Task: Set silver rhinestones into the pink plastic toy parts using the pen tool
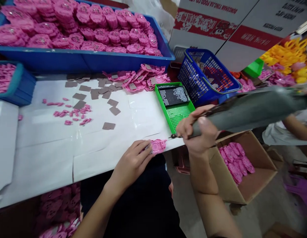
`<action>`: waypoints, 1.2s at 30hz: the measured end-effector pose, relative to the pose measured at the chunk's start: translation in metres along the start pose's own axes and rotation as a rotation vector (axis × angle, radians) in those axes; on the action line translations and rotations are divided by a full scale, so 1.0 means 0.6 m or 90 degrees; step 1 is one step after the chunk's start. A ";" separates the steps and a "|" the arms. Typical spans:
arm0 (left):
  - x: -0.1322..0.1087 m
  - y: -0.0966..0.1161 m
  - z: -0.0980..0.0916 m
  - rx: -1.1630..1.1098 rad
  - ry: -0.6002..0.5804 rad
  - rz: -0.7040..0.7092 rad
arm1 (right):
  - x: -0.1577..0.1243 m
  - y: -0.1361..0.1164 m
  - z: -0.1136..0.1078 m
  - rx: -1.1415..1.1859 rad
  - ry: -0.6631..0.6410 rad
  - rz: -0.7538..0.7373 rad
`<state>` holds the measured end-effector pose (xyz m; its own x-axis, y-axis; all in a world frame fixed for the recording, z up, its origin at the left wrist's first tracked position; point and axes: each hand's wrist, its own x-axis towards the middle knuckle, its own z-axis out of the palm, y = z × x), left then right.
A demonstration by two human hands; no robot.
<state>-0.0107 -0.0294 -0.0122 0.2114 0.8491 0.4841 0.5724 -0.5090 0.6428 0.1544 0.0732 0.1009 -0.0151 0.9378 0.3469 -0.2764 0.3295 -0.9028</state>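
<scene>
My left hand [133, 158] presses a pink plastic toy casing [158, 146] against the front edge of the white table, its fingers closed over the casing's left end. In my right hand [200, 134] is a large grey-green power screwdriver [242, 110], gripped near its front. The thin bit points left and sits just above and to the right of the casing, apart from it. Beyond the hands stands a green tray [178, 114] holding a black perforated screw plate [173, 96] with many small silver screws.
Grey square plates [109, 126] and small pink parts [74, 114] lie scattered on the table [94, 155]. Pink casings fill a blue bin [94, 58] behind. A blue basket [205, 76] stands right of the tray. An open carton [261, 185] with pink casings sits low right, near another person's arm.
</scene>
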 end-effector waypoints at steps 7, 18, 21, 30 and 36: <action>0.000 0.002 -0.001 -0.018 0.009 0.001 | 0.125 0.042 -0.055 -0.098 0.210 -0.118; -0.003 -0.002 0.003 -0.024 -0.001 0.003 | 0.170 0.093 -0.080 -0.109 0.205 -0.103; -0.002 -0.001 0.002 -0.026 0.005 0.004 | 0.168 0.097 -0.079 -0.108 0.199 -0.106; 0.000 0.001 0.002 -0.021 0.008 0.004 | 0.169 0.104 -0.075 -0.144 0.215 -0.080; 0.003 0.001 0.000 -0.018 0.015 0.012 | 0.146 0.057 -0.059 -0.128 0.249 -0.093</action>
<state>-0.0102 -0.0285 -0.0108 0.2037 0.8357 0.5101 0.5463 -0.5293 0.6491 0.1773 0.1704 0.0912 0.3838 0.8386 0.3865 -0.0571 0.4393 -0.8965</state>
